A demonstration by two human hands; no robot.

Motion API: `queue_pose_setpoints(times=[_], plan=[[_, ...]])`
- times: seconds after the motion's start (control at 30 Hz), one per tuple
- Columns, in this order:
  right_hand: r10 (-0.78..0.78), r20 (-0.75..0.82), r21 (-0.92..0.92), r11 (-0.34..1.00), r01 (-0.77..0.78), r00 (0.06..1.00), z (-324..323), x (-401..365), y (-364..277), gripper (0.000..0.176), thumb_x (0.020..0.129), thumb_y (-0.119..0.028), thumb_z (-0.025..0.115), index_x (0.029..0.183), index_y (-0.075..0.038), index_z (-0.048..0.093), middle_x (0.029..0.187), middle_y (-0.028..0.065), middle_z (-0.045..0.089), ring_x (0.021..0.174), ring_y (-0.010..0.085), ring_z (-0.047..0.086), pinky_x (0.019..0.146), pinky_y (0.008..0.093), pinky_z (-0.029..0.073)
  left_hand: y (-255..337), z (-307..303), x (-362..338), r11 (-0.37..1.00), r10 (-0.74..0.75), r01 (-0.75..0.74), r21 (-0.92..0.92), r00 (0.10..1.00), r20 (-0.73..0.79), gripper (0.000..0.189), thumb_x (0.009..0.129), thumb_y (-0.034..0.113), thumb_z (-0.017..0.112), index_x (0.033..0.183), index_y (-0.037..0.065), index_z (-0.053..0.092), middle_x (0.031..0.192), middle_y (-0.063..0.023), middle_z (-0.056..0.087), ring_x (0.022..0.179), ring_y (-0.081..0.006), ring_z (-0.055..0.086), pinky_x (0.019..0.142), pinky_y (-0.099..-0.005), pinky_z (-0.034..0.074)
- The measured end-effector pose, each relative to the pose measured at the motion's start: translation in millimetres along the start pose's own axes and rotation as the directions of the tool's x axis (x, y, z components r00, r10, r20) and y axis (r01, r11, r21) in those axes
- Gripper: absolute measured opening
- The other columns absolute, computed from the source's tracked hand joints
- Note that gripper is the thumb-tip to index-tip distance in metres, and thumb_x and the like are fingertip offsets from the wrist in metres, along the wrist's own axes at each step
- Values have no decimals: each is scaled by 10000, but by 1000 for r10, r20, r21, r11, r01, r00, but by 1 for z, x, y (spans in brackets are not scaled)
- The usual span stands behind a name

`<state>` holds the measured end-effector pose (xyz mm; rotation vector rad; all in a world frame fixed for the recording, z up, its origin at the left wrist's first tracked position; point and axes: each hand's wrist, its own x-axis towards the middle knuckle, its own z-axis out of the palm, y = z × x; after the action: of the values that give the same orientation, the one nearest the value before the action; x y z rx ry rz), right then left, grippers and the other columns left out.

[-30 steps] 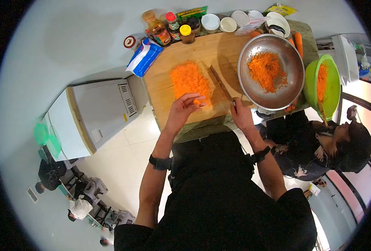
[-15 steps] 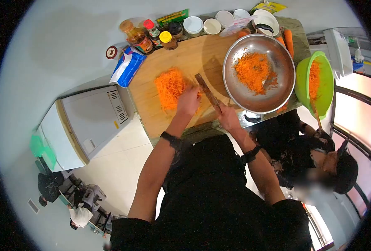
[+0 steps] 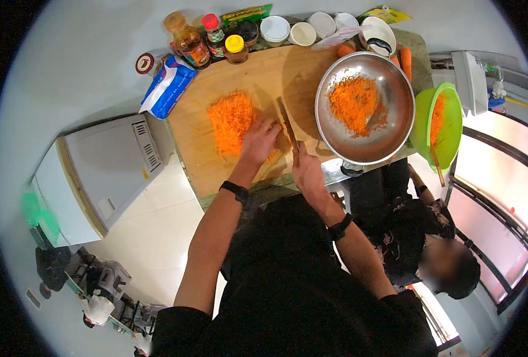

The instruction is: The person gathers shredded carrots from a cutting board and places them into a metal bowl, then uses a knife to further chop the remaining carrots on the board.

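Holding shredded carrot (image 3: 355, 106), a bowl (image 3: 399, 95) sits near the right hand (image 3: 308, 174) gripping a knife (image 3: 287, 123).

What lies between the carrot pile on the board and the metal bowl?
The head view shows the left hand at the edge of the carrot pile, then the knife in the right hand, then bare board to the metal bowl.
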<state>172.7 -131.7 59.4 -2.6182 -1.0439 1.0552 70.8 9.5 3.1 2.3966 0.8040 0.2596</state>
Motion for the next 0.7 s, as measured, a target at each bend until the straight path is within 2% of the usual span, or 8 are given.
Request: queue_pose_setpoints(times=[0.03,0.07,0.13,0.33,0.47,0.57,0.63,0.7], plan=[[-45,-77,34,998,48,996,3,1,-1,345,950,-144,506,1276,-45,458,721,296,622,728,489,634,625,581,482,-4,1,-1,983,176,-174,51,984,-37,225,835,123,620,1052,69,646,1105,-111,601,1081,-340,588,890,-431,534],[-81,-141,66,994,91,987,6,-7,-1,284,968,-134,485,1222,-5,482,676,322,591,690,510,614,586,588,458,-3,2,-8,986,162,-161,37,986,-27,225,835,123,620,1052,69,646,1105,-111,601,1081,-340,588,890,-431,534],[-64,-106,50,996,69,992,3,-4,-8,291,967,-138,486,1226,-5,472,676,318,596,688,513,612,589,591,461,-6,1,-6,957,278,-284,66,957,87,248,808,142,612,1042,67,645,1109,-107,597,1128,-334,570,939,-408,527],[-120,-94,-2,993,121,988,4,6,-4,302,969,-151,494,1236,-16,456,674,296,615,675,498,623,593,589,482,-6,3,2,908,323,-389,159,888,326,221,855,175,576,1044,69,618,1106,-105,586,1115,-330,581,848,-416,566],[-133,-60,-98,987,127,989,-2,-1,2,292,968,-131,493,1239,-27,466,666,280,620,646,469,636,580,566,499,-5,2,10,887,309,-395,239,893,328,218,859,187,569,1035,68,616,1078,-95,587,1113,-310,586,779,-410,588],[-73,-34,-95,993,70,997,-1,-5,5,286,968,-129,496,1234,-26,477,667,272,624,634,462,635,572,557,504,-3,-6,15,918,339,-373,131,913,228,206,798,90,621,982,0,643,985,-109,602,958,-280,628,686,-358,602],[-81,-57,-100,992,75,995,4,-8,10,284,969,-130,498,1233,-26,481,670,271,626,638,460,637,570,555,505,-9,-3,17,782,536,-580,230,813,227,233,796,101,629,1004,-2,653,1046,-106,611,994,-280,619,686,-344,611],[-96,-74,-106,990,88,993,2,-12,9,282,969,-132,499,1231,-26,486,673,270,628,642,458,639,567,553,507,-11,1,17,806,505,-559,196,821,267,248,797,102,627,1020,-4,653,1078,-106,607,1012,-279,610,698,-341,613]])
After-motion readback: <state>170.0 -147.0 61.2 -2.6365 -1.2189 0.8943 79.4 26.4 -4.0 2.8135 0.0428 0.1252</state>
